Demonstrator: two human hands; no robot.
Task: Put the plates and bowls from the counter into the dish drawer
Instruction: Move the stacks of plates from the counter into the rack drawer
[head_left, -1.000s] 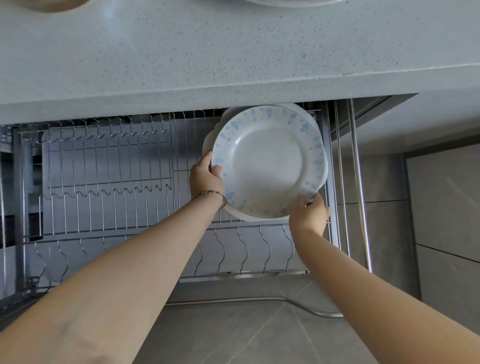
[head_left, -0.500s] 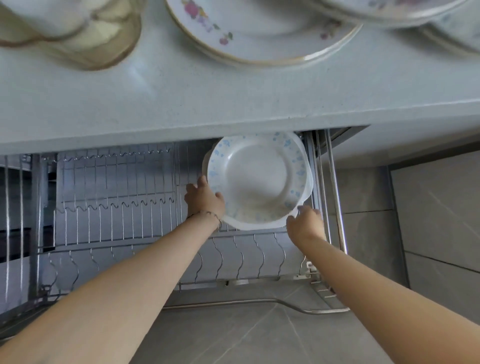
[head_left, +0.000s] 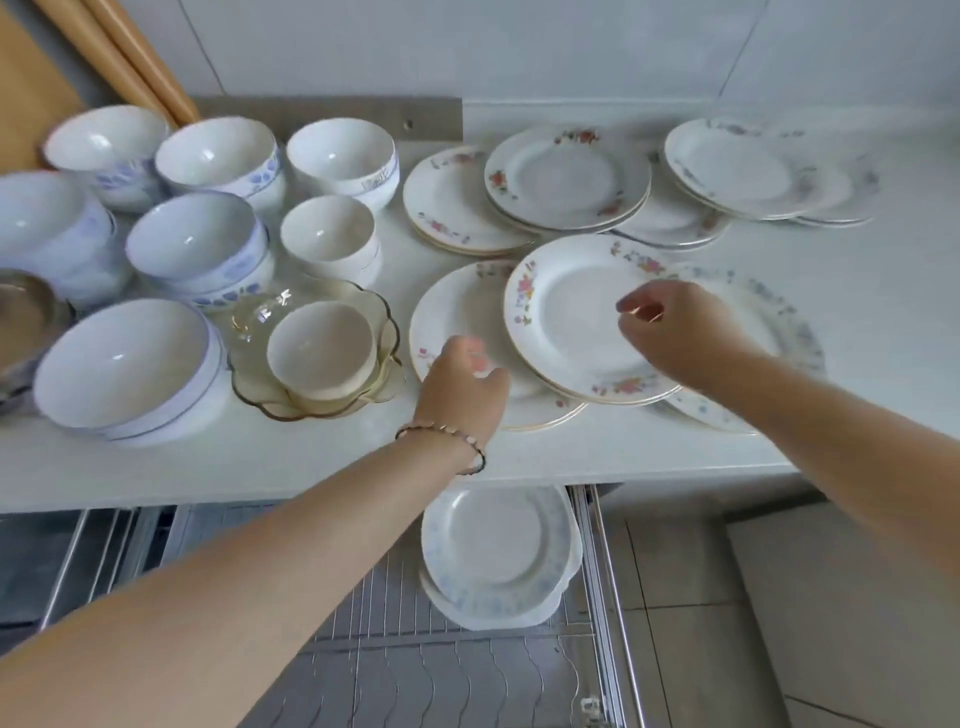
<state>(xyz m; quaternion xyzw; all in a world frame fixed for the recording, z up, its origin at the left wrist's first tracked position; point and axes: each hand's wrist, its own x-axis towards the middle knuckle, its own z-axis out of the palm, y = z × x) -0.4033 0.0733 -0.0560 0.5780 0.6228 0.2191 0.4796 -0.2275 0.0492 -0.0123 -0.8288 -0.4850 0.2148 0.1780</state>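
Fingers of the right hand (head_left: 670, 332) curled loosely over the floral plate (head_left: 576, 317) topping the near stack on the counter (head_left: 311, 467), gripping nothing. Left hand (head_left: 462, 384), half-closed and empty, hovered at the stack's left edge. Blue-patterned plates (head_left: 493, 551) stood in the dish drawer (head_left: 467, 670) below; bowls (head_left: 208, 244) crowded the counter's left.

- plates (head_left: 571, 322) on counter (head_left: 311, 467): white, pink floral rims, gold edge
- bowls (head_left: 208, 249): white, blue leaf print
- glass dish (head_left: 384, 322): amber
- drawer plate (head_left: 493, 551): white, pale blue specks

Tan paper rolls (head_left: 140, 57), tiled floor (head_left: 779, 597)
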